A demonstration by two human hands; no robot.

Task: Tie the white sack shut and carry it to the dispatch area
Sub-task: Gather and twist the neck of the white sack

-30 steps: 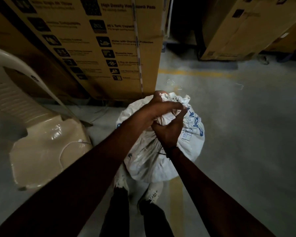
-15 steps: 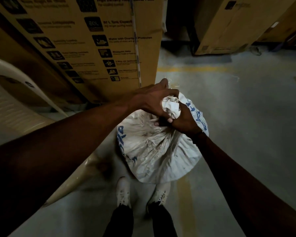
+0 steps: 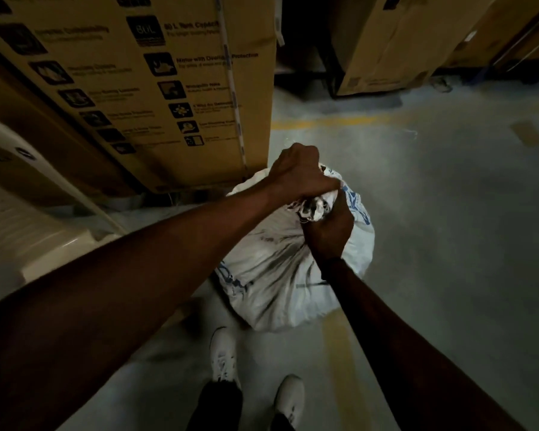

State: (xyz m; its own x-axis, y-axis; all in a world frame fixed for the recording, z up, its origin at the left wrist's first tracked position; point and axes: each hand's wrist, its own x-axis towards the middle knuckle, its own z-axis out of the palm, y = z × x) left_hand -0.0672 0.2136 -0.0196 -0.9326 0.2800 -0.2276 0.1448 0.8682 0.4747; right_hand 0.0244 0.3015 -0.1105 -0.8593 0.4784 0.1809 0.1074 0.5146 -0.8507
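You're clamping both fists, left hand (image 3: 296, 175) and right hand (image 3: 329, 231), together on the white sack (image 3: 280, 275) neck (knot unclear), sack at floor (image 3: 448, 213) centre, cardboard box (image 3: 168, 88) at 11 o'clock; carrying isn't starting.

The grey concrete floor (image 3: 448, 244) carried yellow painted lines (image 3: 339, 121). On it stood the white sack (image 3: 271, 284), a tall printed carton (image 3: 168, 88) just behind, another carton (image 3: 386, 57) farther back, and two white shoes (image 3: 223, 357).

The tall cardboard carton (image 3: 156, 88) reads "80L", "80 L Tank Capacity", "Mosquito Nets".
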